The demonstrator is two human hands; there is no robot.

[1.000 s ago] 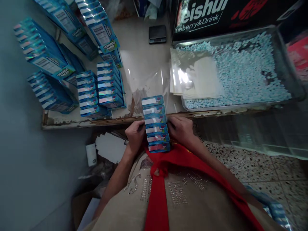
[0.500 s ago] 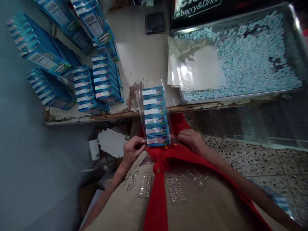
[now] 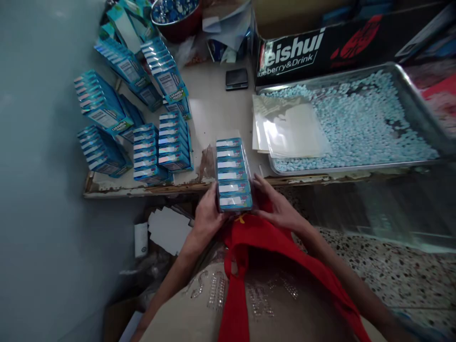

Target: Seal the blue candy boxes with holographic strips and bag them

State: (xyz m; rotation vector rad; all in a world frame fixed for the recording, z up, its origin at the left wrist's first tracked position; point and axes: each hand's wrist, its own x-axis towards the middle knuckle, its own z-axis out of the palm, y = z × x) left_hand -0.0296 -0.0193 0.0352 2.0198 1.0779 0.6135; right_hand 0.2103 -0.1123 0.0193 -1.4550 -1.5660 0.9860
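A row of several small blue boxes (image 3: 233, 175) in a clear plastic sleeve lies at the table's front edge, its near end in front of my red apron. My left hand (image 3: 208, 211) grips the near left side of this pack, thumb along its edge. On the right side, my right hand (image 3: 280, 206) presses against the pack with its fingers and thumb somewhat spread around the near corner. The undersides of both hands are hidden.
Stacks of blue boxes (image 3: 174, 142) fill the table's left side. A metal tray (image 3: 356, 169) of pale blue candies is at the right, with clear sheets (image 3: 292, 130) over its left end. Behind stand a black wallet (image 3: 236, 79), a printed carton (image 3: 295, 54) and a red bowl (image 3: 180, 28).
Both hands have moved up from the pack's near corners to its sides. The sleeve now sits closer around the boxes. The view has shifted, showing more of the table's back.
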